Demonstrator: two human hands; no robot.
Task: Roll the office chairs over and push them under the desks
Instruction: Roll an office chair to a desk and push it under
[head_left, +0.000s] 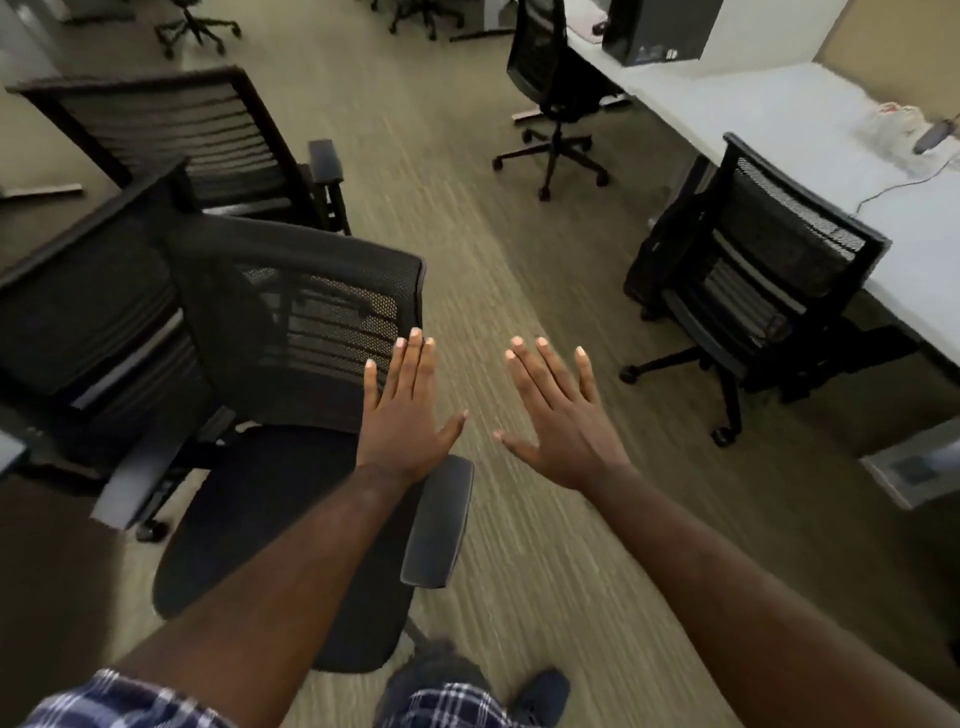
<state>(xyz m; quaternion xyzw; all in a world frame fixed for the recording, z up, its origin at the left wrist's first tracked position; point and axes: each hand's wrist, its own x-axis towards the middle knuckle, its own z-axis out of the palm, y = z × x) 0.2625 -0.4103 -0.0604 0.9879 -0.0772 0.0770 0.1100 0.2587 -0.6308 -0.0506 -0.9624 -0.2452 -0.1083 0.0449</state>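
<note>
Carpeted office floor (467, 234), chairs scattered by the white table (779, 104).
Black mesh chair (291, 332) sits below the left hand (402, 415); right hand (561, 415) too is spread open, holding nothing.

Two bare forearms are seen, uncovered from elbow to wrist, with no watch, ring or band on either. The left hand (408, 415) and the right hand (558, 415) are ungloved; short, pale fingernails are visible on the fingers. A short sleeve (119, 699) in a navy-and-white plaid is seen at 7 o'clock. The same plaid cloth (447, 701) is shown at 6 o'clock. A dark shoe (540, 693) is seen just right of it.
</note>
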